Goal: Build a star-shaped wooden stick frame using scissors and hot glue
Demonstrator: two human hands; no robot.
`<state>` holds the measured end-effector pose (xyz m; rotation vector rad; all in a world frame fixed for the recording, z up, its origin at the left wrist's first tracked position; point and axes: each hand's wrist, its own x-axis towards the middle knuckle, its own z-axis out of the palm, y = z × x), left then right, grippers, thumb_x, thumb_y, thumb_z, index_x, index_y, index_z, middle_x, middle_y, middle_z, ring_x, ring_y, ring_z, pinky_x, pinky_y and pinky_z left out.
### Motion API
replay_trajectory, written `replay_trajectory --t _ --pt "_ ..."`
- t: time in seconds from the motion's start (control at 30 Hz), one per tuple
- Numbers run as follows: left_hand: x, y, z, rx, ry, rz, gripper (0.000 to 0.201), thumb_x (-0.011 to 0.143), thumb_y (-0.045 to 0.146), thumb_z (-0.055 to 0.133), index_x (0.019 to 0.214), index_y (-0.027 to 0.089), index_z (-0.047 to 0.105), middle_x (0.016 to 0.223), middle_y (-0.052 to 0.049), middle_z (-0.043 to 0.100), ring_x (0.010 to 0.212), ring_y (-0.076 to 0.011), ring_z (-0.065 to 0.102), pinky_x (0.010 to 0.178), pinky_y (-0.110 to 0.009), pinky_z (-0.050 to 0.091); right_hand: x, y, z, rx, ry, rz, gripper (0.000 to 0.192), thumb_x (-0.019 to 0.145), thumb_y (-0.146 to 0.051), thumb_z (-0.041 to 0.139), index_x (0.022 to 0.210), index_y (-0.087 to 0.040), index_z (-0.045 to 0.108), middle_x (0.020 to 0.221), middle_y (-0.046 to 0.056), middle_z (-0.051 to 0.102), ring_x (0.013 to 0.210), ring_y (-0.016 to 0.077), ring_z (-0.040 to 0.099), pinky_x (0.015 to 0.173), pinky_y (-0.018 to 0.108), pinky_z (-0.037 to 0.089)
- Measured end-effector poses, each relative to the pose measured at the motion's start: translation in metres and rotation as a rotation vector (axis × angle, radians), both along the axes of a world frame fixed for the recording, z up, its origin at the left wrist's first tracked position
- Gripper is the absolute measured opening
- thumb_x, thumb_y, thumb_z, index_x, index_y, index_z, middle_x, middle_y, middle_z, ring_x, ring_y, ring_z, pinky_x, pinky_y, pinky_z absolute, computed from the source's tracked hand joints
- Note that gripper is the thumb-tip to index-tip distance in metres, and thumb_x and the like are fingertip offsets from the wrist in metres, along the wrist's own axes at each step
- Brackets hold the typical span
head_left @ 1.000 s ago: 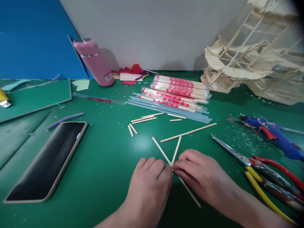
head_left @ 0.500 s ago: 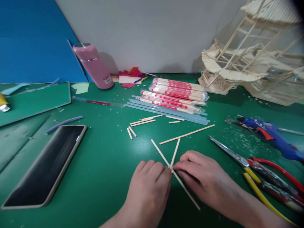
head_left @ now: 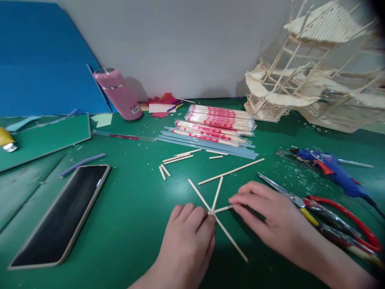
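Several thin wooden sticks meet at one point and spread out like a star (head_left: 231, 235) above the green table. My left hand (head_left: 189, 235) is closed at that meeting point, its fingertips partly hidden behind the knuckles. Between thumb and forefinger, my right hand (head_left: 267, 212) pinches the outer end of a short wooden stick (head_left: 223, 208), whose inner end touches the joint. Beyond the hands lie a longer loose stick (head_left: 231, 171) and several short cut pieces (head_left: 178, 159).
Scissors (head_left: 296, 198) and a blue glue gun (head_left: 333, 166) lie at right, below a wooden stick model building (head_left: 285, 98). Wrapped chopsticks (head_left: 221, 116) and bluish glue sticks (head_left: 207, 145) lie at the back. A phone (head_left: 63, 216) and a pink bottle (head_left: 120, 94) are at left.
My right hand has moved outward to the right from the joint, and the short stick between it and the joint now shows. My left hand stays at the joint. The view has shifted slightly.
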<state>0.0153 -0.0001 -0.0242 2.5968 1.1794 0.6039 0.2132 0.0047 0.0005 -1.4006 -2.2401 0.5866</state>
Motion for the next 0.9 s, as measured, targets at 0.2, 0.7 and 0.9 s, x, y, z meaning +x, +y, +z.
replay_trajectory --t 0.2,0.7,0.9 --pt "-0.001 -0.007 -0.003 0.127 0.149 -0.057 0.023 0.084 0.014 0.037 0.093 0.015 0.058 0.080 -0.006 0.057 0.074 -0.0211 0.045 0.068 -0.038 0.031 0.059 -0.011 0.017 0.192 -0.046 -0.445 0.011 0.081 -0.030 0.052 0.089 -0.028 0.060 0.092 -0.002 0.058 0.081 0.0116 0.055 0.068 0.021 0.042" --pt "0.001 -0.009 -0.010 0.041 0.061 -0.110 0.016 0.082 0.011 0.039 0.074 0.017 0.052 0.075 -0.003 0.052 0.071 -0.0189 0.040 0.072 -0.040 0.029 0.185 0.004 -0.017 -0.055 -0.468 -1.027 0.037 0.066 -0.047 0.050 0.089 -0.018 0.052 0.086 0.011 0.061 0.076 0.0257 0.058 0.062 0.033 0.043" --pt "-0.001 -0.012 -0.016 -0.060 -0.019 -0.048 0.021 0.082 0.008 0.034 0.072 0.017 0.050 0.073 -0.004 0.048 0.067 -0.0177 0.040 0.067 -0.036 0.036 0.204 0.013 -0.027 -0.144 -0.499 -1.001 0.033 0.060 -0.045 0.054 0.082 -0.020 0.055 0.068 0.008 0.063 0.060 0.0262 0.060 0.053 0.033 0.044"
